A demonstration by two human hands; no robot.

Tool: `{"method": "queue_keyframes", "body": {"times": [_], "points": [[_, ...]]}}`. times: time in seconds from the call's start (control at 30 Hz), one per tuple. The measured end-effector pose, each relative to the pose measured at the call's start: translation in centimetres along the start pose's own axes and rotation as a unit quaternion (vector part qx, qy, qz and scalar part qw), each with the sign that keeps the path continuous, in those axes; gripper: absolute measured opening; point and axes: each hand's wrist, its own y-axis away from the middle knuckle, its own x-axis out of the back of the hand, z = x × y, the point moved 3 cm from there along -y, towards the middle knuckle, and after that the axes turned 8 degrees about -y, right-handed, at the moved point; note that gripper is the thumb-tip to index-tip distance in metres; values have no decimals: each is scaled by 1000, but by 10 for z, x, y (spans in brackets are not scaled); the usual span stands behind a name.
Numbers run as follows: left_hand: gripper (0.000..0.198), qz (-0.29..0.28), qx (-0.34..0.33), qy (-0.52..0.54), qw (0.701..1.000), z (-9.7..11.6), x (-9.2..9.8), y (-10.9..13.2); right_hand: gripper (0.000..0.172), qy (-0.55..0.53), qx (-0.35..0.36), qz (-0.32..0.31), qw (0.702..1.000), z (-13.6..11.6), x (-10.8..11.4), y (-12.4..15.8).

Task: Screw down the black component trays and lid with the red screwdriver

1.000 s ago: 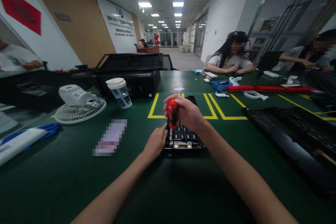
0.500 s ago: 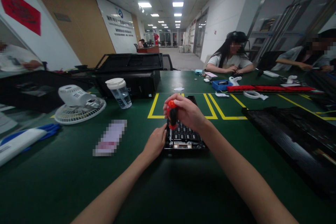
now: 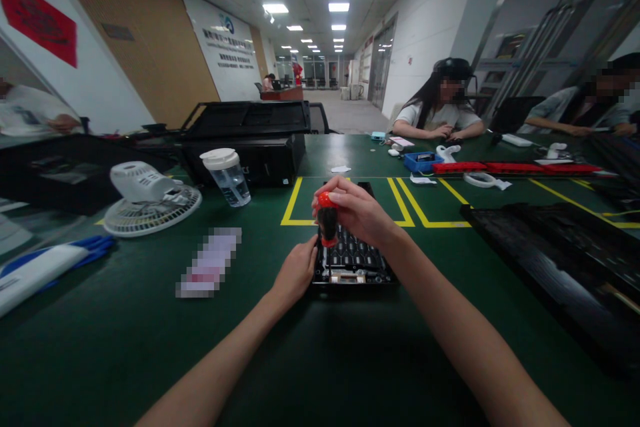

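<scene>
Upright in my right hand is a screwdriver with a red and black handle, the fingers closed around its top. Its thin shaft points down to the near left part of a black casing, beside a pale metal piece. Whether the tip sits in a screw is too small to tell. The casing has rows of dark cells and lies on the green table. My left hand is closed on the casing's left edge, its fingertips partly hidden.
To the left lie a phone-shaped blurred item, a lidded clear cup and a white fan. Long black panels are at the right. A co-worker sits across the table near a blue tray.
The screwdriver handle has turned in my right hand, with more of its black side showing now. My right fingers have shifted slightly. My left hand and the casing keep their places.
</scene>
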Motion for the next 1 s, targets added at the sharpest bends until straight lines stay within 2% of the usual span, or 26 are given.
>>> {"method": "queue_keyframes", "body": {"times": [0.53,1.0], "points": [[31,-1,3,5,1000,-1,-2,0,13,32,-1,26,999,-5,-1,1],[31,-7,10,3,1000,-1,-1,1,17,80,49,31,995,-9,0,-1]]}}
